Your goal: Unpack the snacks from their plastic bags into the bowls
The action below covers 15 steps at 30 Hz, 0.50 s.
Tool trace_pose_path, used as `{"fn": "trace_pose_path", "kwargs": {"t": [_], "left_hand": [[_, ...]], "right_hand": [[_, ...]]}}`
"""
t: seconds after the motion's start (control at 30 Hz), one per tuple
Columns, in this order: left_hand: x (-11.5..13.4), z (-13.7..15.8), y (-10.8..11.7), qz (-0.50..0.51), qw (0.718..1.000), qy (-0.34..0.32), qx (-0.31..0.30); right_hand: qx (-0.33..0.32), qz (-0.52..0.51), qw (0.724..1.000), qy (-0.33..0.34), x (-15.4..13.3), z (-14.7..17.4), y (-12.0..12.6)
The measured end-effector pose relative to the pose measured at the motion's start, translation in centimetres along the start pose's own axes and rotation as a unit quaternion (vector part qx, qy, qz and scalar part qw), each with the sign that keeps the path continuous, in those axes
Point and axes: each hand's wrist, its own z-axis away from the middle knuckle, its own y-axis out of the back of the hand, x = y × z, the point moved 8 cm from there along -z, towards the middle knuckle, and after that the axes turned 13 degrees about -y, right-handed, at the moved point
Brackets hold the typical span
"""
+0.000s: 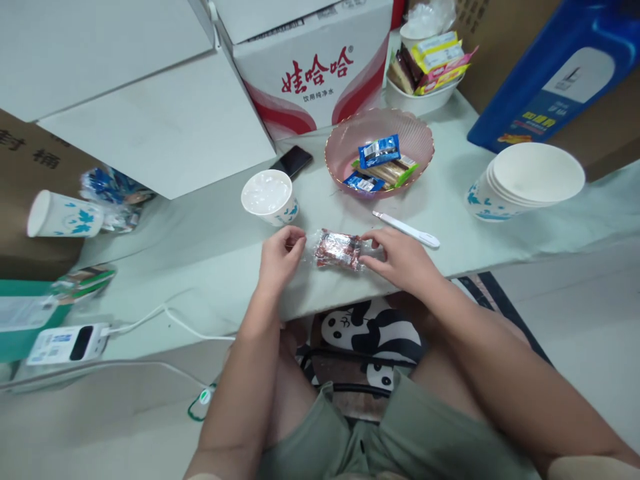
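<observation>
A small snack packet (340,249) in clear, shiny film with reddish-brown markings lies between my hands near the table's front edge. My left hand (281,260) is closed in a pinch at the transparent left end of its wrapper. On the other side, my right hand (406,260) grips the packet's right end with thumb and forefinger. Just behind the right hand rests a white craft knife or cutter (407,229). A paper cup (273,212) with a clear plastic bag or lining inside stands beyond my left hand.
A pink scalloped bowl (337,150) with wrapped snacks sits behind the packet. Stacked paper cups (493,193) and a blue container (530,87) stand right. A phone (294,162) lies by white boxes. At left are a tipped paper cup (67,215) and a cabled white device (65,343).
</observation>
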Motion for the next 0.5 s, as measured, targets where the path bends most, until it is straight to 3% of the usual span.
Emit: {"fn": "trace_pose_path", "kwargs": {"t": [0.13,0.33,0.4,0.5], "left_hand": [[-0.3,-0.3,0.9,0.022,0.999,0.0,0.044],[-0.8,-0.7,1.9,0.025,0.997,-0.003,0.07],[-0.4,-0.8,2.0,0.003,0.999,-0.017,0.052],[0.3,-0.6,1.0,-0.044,0.997,-0.045,-0.046]], "right_hand": [[-0.03,-0.012,0.999,0.005,0.6,0.2,-0.5],[0.033,0.027,0.999,0.02,0.0,0.2,0.3],[0.042,0.029,0.998,0.035,-0.5,0.5,0.4],[0.015,0.06,0.998,0.033,-0.5,0.5,-0.3]]}}
